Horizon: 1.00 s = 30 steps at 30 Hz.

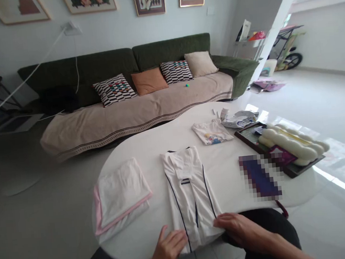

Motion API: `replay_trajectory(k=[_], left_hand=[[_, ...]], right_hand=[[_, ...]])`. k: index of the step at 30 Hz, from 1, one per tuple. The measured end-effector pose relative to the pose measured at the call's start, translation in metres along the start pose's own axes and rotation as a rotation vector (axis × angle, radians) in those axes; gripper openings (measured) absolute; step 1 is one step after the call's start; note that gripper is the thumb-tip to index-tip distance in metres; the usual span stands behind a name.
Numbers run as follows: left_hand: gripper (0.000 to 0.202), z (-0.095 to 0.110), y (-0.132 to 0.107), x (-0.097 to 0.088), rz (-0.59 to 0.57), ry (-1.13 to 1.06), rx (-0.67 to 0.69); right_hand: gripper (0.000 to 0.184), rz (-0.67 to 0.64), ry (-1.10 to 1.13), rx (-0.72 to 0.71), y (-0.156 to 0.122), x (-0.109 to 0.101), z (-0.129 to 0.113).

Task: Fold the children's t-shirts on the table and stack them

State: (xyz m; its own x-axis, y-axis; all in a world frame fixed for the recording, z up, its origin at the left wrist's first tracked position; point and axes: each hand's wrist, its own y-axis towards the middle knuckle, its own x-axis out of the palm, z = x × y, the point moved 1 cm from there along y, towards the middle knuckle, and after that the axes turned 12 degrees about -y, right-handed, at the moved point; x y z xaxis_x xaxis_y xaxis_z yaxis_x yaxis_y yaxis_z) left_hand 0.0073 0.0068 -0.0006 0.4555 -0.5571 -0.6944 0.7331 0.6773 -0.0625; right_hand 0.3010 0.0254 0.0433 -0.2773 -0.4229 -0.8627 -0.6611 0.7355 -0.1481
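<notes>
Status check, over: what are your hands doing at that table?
Left hand and right hand flat on near hem of white navy-trimmed shirt. Shirt lies lengthwise on white table. Pink-edged folded cloth beside it, apart.

Folded shirt [190, 189] on table [241, 180], sofa [144, 87] behind.

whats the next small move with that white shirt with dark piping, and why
Probably fold the near end up toward the collar. The white shirt with dark piping already lies as a long narrow strip on the white oval table, and the left hand and right hand both rest at its near hem.
</notes>
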Motion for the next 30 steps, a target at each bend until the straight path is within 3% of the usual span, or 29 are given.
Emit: replay_trajectory(k=[2, 4, 7, 9, 12, 15, 18, 24, 26, 28, 30], left_hand=[[0.047, 0.003, 0.022, -0.036, -0.03, -0.188, -0.028], [0.033, 0.0, 0.058, -0.082, 0.019, -0.392, -0.106], [0.025, -0.026, 0.125, -0.145, 0.217, -0.65, -0.236], [0.024, -0.056, 0.166, -0.165, 0.414, -0.743, -0.385], [0.015, -0.099, 0.205, -0.159, 0.641, -0.683, -0.57], [0.01, -0.124, 0.213, -0.133, 0.766, -0.568, -0.593], [0.014, -0.13, 0.209, -0.119, 0.861, -0.462, -0.551], [0.034, -0.114, 0.216, -0.124, 1.09, -0.077, -0.327], [0.039, -0.109, 0.221, -0.12, 0.992, 0.082, -0.201], [0.041, -0.108, 0.223, -0.109, 0.742, 0.187, -0.096], [0.045, -0.113, 0.223, -0.098, 0.537, 0.256, -0.093]], right_hand=[[0.036, -0.011, 0.064, 0.035, 0.02, -0.034, 0.011], [0.03, 0.05, 0.087, 0.089, 0.051, -0.069, 0.032], [0.024, 0.24, 0.129, 0.172, 0.116, -0.106, 0.074], [0.029, 0.371, 0.142, 0.328, 0.158, -0.111, 0.101], [0.038, 0.444, 0.126, 0.478, 0.203, -0.092, 0.13], [0.044, 0.499, 0.092, 0.552, 0.219, -0.064, 0.142], [0.049, 0.569, 0.054, 0.559, 0.219, -0.051, 0.144], [0.057, 0.624, -0.149, 0.554, 0.227, -0.054, 0.129], [0.052, 0.58, -0.316, 0.509, 0.231, -0.046, 0.116], [0.048, 0.478, -0.416, 0.425, 0.233, -0.031, 0.103], [0.048, 0.363, -0.439, 0.375, 0.234, -0.015, 0.095]])
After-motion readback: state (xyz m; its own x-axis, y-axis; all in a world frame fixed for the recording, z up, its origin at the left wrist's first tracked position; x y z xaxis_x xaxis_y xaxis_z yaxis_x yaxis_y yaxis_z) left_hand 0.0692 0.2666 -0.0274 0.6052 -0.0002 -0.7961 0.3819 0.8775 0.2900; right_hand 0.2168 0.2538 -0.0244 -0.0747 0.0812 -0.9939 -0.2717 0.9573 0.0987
